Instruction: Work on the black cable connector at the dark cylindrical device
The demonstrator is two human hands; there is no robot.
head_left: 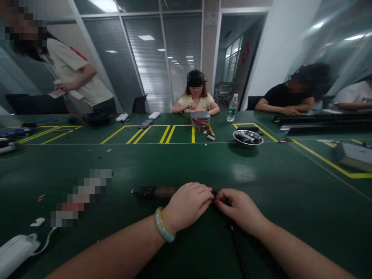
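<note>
Clasping the dark tool (pixel 163 192), the left hand (pixel 188 203) nearly meets the right hand (pixel 242 211), which seemingly pinches the tool's end.

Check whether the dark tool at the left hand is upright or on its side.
On its side: the dark tool stretches sideways from under the left hand, its silvery tip pointing left.

Deep green across the tabletop (pixel 130 162), striped bright yellow with tape (pixel 166 134) on the far side. Black and, as far as the dim light allows, dull brown along the tool (pixel 164 192); black down the near cable (pixel 238 248). Pale green and yellow on the bangle (pixel 164 224). Silver round the far right bowl (pixel 248 144), green on the bottle (pixel 232 110) label, red, yellow and orange through the far wires (pixel 202 124).
</note>
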